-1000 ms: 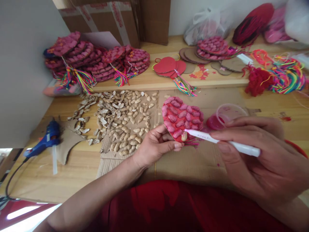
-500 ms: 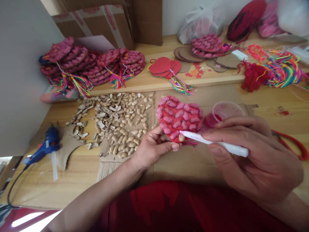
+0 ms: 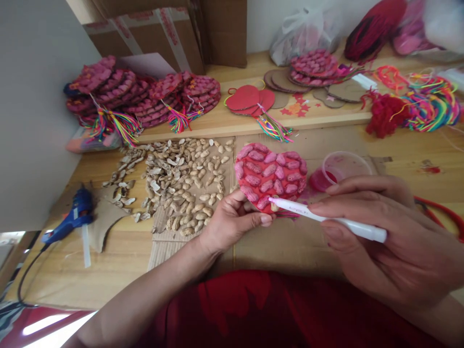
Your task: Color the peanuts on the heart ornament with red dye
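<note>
My left hand (image 3: 235,217) grips the lower left edge of a red heart-shaped piece (image 3: 258,176), its thumb in front and its fingers partly hidden behind. Rows of pink-coloured peanut shells cover the heart. One shell near the bottom point still shows a pale tan surface, partly behind the pen. Between thumb and fingers, my right hand (image 3: 391,237) holds a white marker pen (image 3: 326,218). Its pink tip meets the shells near the heart's lower point. Behind my right fingers stands a clear plastic cup (image 3: 344,164) with pink liquid in it.
Loose peanut shells (image 3: 188,183) lie on cardboard to the left. A blue glue gun (image 3: 72,217) rests farther left with its cord. Stacked pink shell-covered pieces (image 3: 105,92), red hearts (image 3: 248,99) and colourful cords (image 3: 431,106) line the back. Red-handled scissors (image 3: 431,212) are partly behind my right hand.
The view has shifted slightly. The marker tip has moved a little left on the shells near the heart's bottom, and the pen's back end has swung right with my right hand.
</note>
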`<control>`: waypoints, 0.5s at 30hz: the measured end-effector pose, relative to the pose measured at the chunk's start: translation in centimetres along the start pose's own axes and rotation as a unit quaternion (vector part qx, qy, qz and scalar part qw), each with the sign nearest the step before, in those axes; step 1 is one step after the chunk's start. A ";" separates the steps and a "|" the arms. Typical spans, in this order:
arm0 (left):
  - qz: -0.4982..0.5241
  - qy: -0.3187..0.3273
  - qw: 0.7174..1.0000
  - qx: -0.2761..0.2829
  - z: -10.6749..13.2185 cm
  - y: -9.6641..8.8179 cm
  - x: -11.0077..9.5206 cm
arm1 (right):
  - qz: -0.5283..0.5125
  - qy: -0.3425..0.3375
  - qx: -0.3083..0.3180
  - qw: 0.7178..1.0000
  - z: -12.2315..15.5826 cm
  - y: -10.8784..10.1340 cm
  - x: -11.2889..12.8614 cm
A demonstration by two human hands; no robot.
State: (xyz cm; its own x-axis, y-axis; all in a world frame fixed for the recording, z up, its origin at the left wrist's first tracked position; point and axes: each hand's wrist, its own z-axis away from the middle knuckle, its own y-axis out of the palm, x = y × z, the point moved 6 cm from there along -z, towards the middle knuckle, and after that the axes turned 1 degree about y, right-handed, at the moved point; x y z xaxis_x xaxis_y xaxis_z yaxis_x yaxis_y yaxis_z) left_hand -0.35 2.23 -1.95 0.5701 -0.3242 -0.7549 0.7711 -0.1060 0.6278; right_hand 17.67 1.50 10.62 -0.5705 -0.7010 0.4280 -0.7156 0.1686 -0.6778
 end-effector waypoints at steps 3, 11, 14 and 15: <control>0.008 0.007 1.000 0.008 -0.1 0.2 -0.1 | 0.004 0.005 -0.001 1.000 0.1 0.0 -0.1; -0.007 -0.003 1.000 -0.010 0.0 0.2 -0.4 | -0.002 0.022 -0.016 1.000 0.2 0.0 -0.4; -0.005 -0.007 1.000 -0.011 0.0 0.2 -0.4 | 0.008 0.029 -0.022 0.999 0.3 0.1 -0.6; -0.003 -0.007 1.000 -0.009 0.0 0.2 -0.4 | 0.010 0.025 -0.022 0.999 0.4 0.1 -0.7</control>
State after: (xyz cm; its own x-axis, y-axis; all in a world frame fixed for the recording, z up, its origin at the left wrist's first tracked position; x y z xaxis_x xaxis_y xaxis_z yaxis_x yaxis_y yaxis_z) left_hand -0.40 2.34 -1.52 0.5616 -0.3360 -0.7561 0.7795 -0.0913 0.6197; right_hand 18.14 1.75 10.07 -0.6028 -0.6620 0.4453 -0.7206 0.2121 -0.6601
